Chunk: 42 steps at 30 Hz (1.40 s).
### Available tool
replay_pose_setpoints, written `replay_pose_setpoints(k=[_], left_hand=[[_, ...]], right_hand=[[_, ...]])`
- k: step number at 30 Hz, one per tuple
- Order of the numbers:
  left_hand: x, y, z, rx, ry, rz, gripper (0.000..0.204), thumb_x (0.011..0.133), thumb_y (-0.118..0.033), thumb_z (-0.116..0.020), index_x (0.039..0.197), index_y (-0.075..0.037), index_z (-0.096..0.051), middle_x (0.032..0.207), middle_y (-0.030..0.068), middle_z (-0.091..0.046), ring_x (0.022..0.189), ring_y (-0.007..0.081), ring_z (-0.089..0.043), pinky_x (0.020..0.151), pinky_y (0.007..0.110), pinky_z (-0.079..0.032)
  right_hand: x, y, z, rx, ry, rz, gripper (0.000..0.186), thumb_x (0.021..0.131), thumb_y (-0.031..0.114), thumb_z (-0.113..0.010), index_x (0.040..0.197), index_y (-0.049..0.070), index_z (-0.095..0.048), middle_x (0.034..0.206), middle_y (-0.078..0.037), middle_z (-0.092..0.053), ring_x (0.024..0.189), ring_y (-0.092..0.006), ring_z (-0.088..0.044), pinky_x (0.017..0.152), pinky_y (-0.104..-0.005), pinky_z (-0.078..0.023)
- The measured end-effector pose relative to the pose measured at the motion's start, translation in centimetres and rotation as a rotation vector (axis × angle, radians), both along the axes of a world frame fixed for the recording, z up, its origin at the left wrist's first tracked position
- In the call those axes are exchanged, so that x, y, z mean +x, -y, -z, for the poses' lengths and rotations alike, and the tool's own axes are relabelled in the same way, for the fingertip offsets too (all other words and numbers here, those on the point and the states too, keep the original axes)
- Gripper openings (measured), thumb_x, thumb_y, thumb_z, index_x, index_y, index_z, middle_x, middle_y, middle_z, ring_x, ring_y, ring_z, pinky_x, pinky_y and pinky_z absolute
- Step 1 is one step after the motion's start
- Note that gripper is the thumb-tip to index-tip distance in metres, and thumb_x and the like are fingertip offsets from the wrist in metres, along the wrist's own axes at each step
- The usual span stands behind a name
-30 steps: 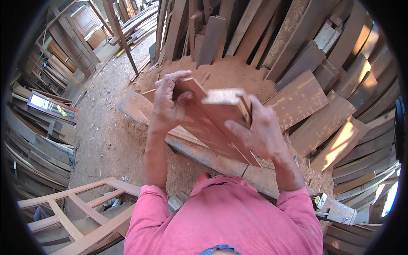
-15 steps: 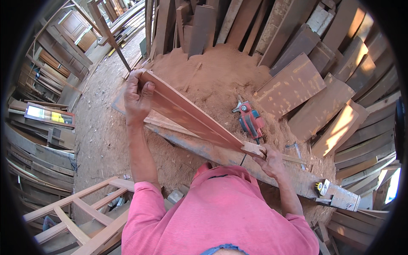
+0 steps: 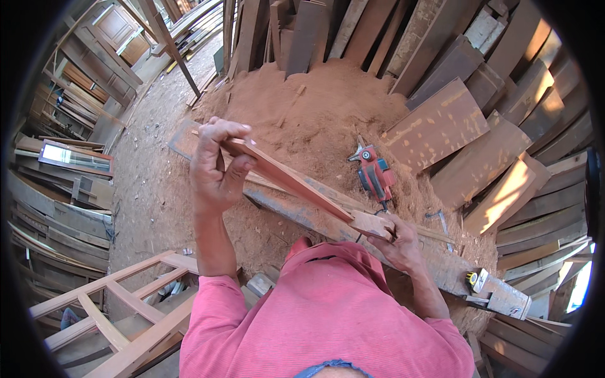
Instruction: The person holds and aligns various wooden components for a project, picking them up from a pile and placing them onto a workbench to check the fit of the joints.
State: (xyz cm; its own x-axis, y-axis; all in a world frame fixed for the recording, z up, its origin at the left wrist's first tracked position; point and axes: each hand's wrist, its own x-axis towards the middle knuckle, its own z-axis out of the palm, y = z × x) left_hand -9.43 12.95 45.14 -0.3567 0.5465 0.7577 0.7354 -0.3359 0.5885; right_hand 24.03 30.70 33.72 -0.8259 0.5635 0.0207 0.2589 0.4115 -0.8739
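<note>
A long reddish-brown wooden board [image 3: 293, 181] spans between my two hands, seen mostly along its narrow edge. My left hand [image 3: 217, 164] is closed round its far left end, fingers over the top and thumb beneath. At the board's near right end, a tenon-like pale block shape [image 3: 372, 224] juts out, and my right hand [image 3: 401, 244] grips it. Under the board lies a long, worn bench plank [image 3: 283, 214] with thin wooden strips on it. Just beyond the bench, a red and black handheld power tool [image 3: 374, 176] rests on the sawdust.
Sawdust [image 3: 328, 94] heaps beyond the bench. Many planks [image 3: 438, 126] lean at the back and right. A yellow tape measure [image 3: 471, 278] sits by a metal-clad block [image 3: 504, 296] at the bench's right end. A ladder-like wooden frame [image 3: 120, 302] stands at lower left.
The board has turned from showing its broad face to showing mostly its edge, and its left end has come nearer me. My left hand has shifted with it; both hands keep their hold.
</note>
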Motion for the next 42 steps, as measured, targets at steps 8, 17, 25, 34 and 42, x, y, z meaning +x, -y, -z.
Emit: replay_pose_setpoints(k=[8, 17, 25, 34, 42], left_hand=[[2.7, -0.1, -1.8, -0.039, -0.238, -0.051, 0.033, 0.087, -0.039, -0.081, 0.101, -0.012, -0.068, 0.084, 0.0006, -0.069, 0.075, 0.0191, -0.056, 0.083, 0.036, -0.037], [2.3, -0.9, -1.5, -0.046, -0.246, -0.028, 0.035, 0.086, -0.040, -0.080, 0.104, -0.012, -0.068, 0.085, 0.0004, -0.069, 0.078, 0.0196, -0.057, 0.086, 0.038, -0.037], [2.9, -1.3, -2.0, -0.053, -0.271, -0.022, 0.045, 0.084, -0.031, -0.082, 0.120, -0.010, -0.063, 0.091, 0.0031, -0.068, 0.081, 0.0222, -0.058, 0.088, 0.040, -0.037], [4.3, -2.8, -3.3, -0.087, -0.350, -0.014, 0.051, 0.081, -0.024, -0.084, 0.124, -0.010, -0.061, 0.096, 0.0053, -0.066, 0.086, 0.0255, -0.058, 0.090, 0.041, -0.036], [4.6, -3.5, -3.1, -0.097, -0.357, -0.037, 0.054, 0.082, -0.025, -0.083, 0.127, -0.010, -0.058, 0.098, 0.0052, -0.066, 0.088, 0.0257, -0.059, 0.091, 0.042, -0.036]], right_hand=[[1.6, 0.0, 1.0, -0.077, -0.032, 0.030, 0.045, 0.077, 0.003, -0.087, 0.118, 0.005, -0.067, 0.095, -0.008, -0.075, 0.087, -0.0169, -0.071, 0.079, -0.0318, -0.056], [0.3, 0.9, -1.7, 0.016, -0.101, 0.006, 0.045, 0.079, 0.009, -0.088, 0.119, 0.004, -0.066, 0.095, -0.010, -0.075, 0.085, -0.0182, -0.073, 0.078, -0.0324, -0.056], [-2.0, 1.0, -5.3, 0.127, -0.224, -0.037, 0.046, 0.080, 0.013, -0.087, 0.118, 0.001, -0.065, 0.093, -0.013, -0.076, 0.081, -0.0208, -0.074, 0.073, -0.0331, -0.057], [-3.1, -0.1, -8.8, 0.155, -0.304, -0.055, 0.047, 0.080, 0.013, -0.087, 0.119, 0.000, -0.063, 0.096, -0.013, -0.077, 0.088, -0.0218, -0.077, 0.077, -0.0321, -0.058], [-4.7, -0.2, -11.7, 0.188, -0.348, -0.036, 0.047, 0.080, 0.021, -0.089, 0.113, -0.002, -0.066, 0.094, -0.015, -0.076, 0.085, -0.0220, -0.077, 0.077, -0.0320, -0.058]])
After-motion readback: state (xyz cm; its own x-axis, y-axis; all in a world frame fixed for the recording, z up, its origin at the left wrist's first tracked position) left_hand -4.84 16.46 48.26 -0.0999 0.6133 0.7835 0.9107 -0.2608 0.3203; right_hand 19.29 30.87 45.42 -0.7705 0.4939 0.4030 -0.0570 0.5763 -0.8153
